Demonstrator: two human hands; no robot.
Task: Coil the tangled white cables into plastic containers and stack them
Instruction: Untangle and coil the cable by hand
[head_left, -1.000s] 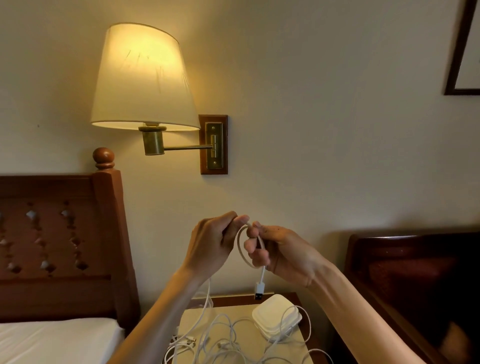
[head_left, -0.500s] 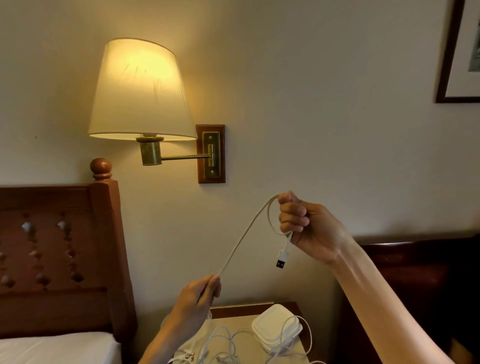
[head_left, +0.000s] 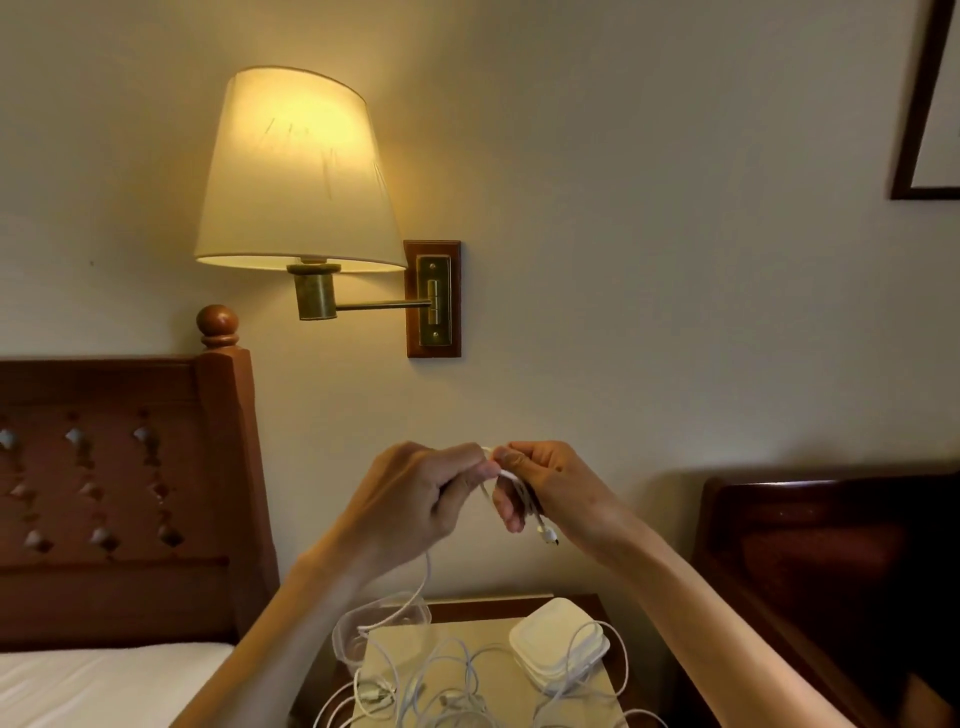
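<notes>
Light: warm glow from the lit wall lamp (head_left: 296, 171), upper left.
Shadows: dim far right.
Quality: hands slightly blurred, edges bowed.

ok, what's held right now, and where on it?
One white cable, near its plug end. The right hand grips the small coil, plug dangling below. The left hand pinches the next stretch, which trails down to the table.

Two hands (head_left: 415, 499) (head_left: 561, 488), one lamp (head_left: 296, 171), perhaps three stacked containers (head_left: 558, 642).
</notes>
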